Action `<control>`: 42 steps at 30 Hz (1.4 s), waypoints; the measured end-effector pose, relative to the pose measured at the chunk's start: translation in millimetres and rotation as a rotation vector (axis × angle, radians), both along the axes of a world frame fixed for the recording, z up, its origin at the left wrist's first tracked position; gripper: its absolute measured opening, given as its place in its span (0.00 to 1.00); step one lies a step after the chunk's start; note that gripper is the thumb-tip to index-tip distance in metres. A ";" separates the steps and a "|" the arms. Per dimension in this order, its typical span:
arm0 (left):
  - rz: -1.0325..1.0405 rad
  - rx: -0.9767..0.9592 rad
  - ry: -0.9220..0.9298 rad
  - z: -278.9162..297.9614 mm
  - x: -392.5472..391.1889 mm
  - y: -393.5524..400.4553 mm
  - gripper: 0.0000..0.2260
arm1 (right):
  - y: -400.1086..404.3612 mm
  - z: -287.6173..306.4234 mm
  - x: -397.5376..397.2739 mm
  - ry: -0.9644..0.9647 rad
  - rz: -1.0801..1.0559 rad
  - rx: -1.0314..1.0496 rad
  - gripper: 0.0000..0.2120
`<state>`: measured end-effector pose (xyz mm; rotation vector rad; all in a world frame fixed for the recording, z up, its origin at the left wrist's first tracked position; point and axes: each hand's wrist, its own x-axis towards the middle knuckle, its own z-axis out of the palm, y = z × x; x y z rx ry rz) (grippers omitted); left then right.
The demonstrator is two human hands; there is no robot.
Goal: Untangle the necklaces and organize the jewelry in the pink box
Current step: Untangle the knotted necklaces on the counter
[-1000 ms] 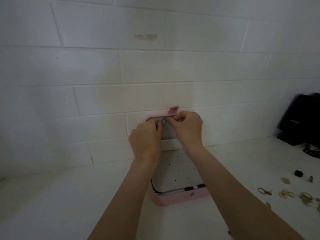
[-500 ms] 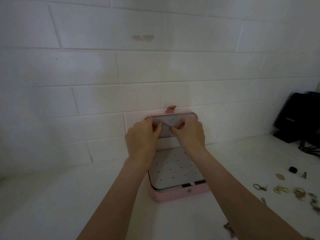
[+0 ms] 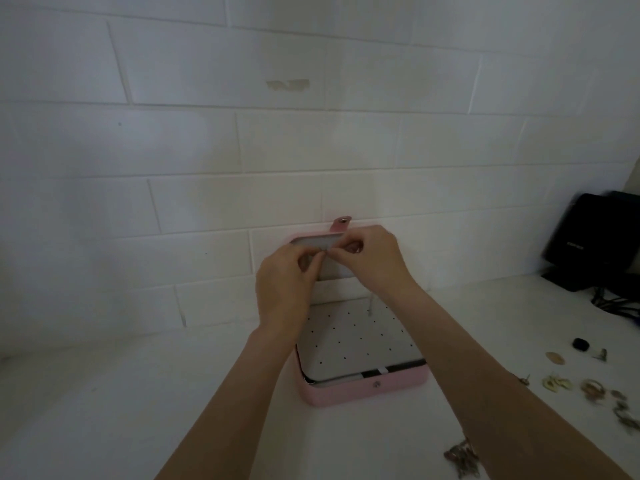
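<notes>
A pink box point(image 3: 363, 389) sits open on a white counter point(image 3: 104, 393), its lid point(image 3: 311, 241) standing upright against the far wall. Both hands meet in front of the lid's grey lining. The left hand point(image 3: 282, 289) and right hand point(image 3: 372, 261) have their fingers curled with fingertips touching, pinching something small between them — too fine and blurred to identify, possibly a thin chain or a hook on the lid. The tray point(image 3: 356, 341) in the box is white with rows of small dark holes, and nothing can be seen lying on it. Loose jewelry point(image 3: 588, 389) is scattered on the counter to the right, well apart from the box, and a tangled clump point(image 3: 462, 457) lies near the right forearm. Judging from this, a hard tug could snap a delicate chain or tighten a knot, and pressure on the lid could push it shut or shift the box. The right forearm could also sweep the near clump off the counter. The wall point(image 3: 311, 150) is white painted brick with a torn tape mark. A black device point(image 3: 595, 244) with cables stands at the far right. The light is dim.
</notes>
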<state>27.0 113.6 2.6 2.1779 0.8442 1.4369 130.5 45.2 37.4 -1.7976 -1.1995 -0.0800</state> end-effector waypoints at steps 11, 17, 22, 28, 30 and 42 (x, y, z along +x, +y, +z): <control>0.312 0.125 0.170 4.5 8.1 -5.9 0.11 | 10.0 -11.2 -2.1 0.156 -0.193 0.196 0.08; 0.314 0.216 0.203 7.8 12.7 -1.5 0.10 | 13.7 -8.8 -6.8 0.179 -0.245 0.185 0.16; 0.313 0.322 0.260 6.3 9.2 4.1 0.12 | 12.8 -10.4 -5.6 0.179 -0.265 0.128 0.05; 0.188 0.374 0.205 -9.8 -4.4 3.2 0.11 | -2.6 -17.4 5.8 0.238 -0.148 -0.088 0.08; 0.122 0.372 0.250 -20.5 -8.8 -0.6 0.09 | -11.6 -15.9 12.4 0.226 -0.106 -0.195 0.05; 0.130 0.366 0.532 -20.9 -9.4 -13.5 0.10 | -41.8 6.9 30.5 -0.047 -0.221 -0.337 0.05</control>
